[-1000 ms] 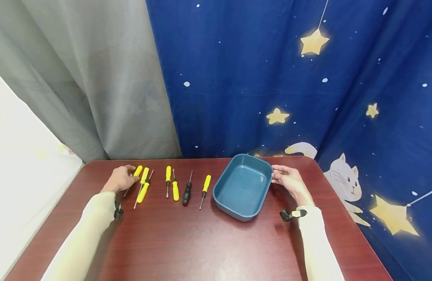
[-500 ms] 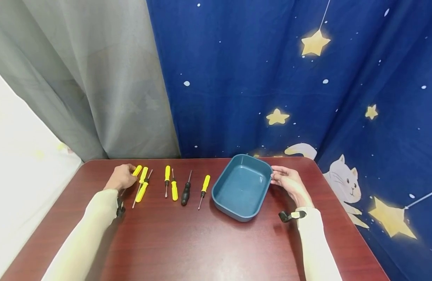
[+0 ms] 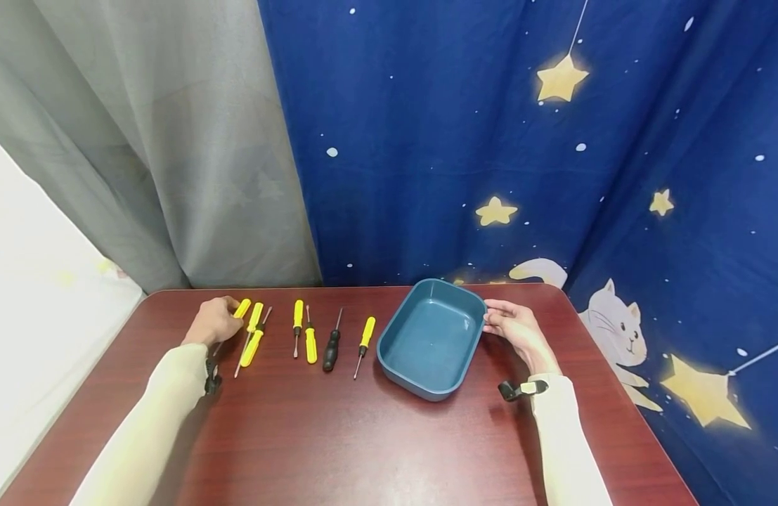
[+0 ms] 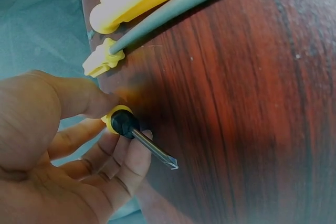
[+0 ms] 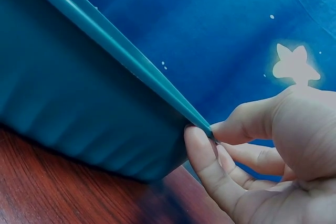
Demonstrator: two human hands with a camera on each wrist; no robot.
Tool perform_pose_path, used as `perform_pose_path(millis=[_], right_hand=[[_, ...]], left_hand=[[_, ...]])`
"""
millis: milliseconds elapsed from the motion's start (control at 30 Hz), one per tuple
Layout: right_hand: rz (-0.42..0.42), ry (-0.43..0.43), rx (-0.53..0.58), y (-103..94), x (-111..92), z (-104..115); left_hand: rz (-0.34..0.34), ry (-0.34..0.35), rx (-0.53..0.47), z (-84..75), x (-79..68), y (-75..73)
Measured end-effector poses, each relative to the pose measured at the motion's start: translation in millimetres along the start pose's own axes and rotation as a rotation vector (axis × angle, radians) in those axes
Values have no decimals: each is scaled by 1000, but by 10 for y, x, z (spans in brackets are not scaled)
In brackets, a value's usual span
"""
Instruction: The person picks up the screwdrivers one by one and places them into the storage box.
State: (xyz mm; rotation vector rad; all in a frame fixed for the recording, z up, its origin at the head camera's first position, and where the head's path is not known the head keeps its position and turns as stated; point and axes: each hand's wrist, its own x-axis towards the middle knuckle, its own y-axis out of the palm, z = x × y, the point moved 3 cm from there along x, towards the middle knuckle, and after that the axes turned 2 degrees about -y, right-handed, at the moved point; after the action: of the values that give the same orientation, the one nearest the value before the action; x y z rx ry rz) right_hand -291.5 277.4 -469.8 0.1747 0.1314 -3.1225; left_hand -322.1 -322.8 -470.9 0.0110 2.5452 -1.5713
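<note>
At the left end of a row of tools, my left hand (image 3: 213, 321) pinches a yellow-handled screwdriver (image 3: 242, 308) between thumb and fingers. The left wrist view shows its black collar (image 4: 124, 123) and a cross-shaped tip pointing away from the palm. Two more yellow screwdrivers, one lower (image 3: 253, 347) and one upper (image 3: 255, 316), lie crossing just right of that hand. My right hand (image 3: 517, 329) grips the rim of a blue rectangular plastic tub (image 3: 429, 344) at its right side. In the right wrist view, thumb and fingers pinch the tub's rim (image 5: 157, 85) near a corner.
Farther right along the row lie a yellow screwdriver (image 3: 297, 318), another yellow one (image 3: 310, 346), a black-handled screwdriver (image 3: 331, 351) and a yellow one (image 3: 367, 333) beside the tub. The reddish-brown table (image 3: 338, 450) ends at a grey and blue curtain (image 3: 420, 176).
My left hand's fingers have closed in on the screwdriver handle, and its shaft has shifted slightly left. My right hand stays on the tub's rim. The head view has drifted slightly.
</note>
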Motion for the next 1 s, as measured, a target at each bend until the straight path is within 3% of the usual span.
perform_pose_path(millis=[467,833,1000], right_hand=[[4,21,44,-36,8,-9],[2,8,-26,-27,-16,-52],[-4,6,-21,-13,3,-43]], left_hand=[[-61,16,-33,-72,-50,-78],[-109,67,-63,-110,-84,-108],[-130,79,-77,-217,-109,-133]])
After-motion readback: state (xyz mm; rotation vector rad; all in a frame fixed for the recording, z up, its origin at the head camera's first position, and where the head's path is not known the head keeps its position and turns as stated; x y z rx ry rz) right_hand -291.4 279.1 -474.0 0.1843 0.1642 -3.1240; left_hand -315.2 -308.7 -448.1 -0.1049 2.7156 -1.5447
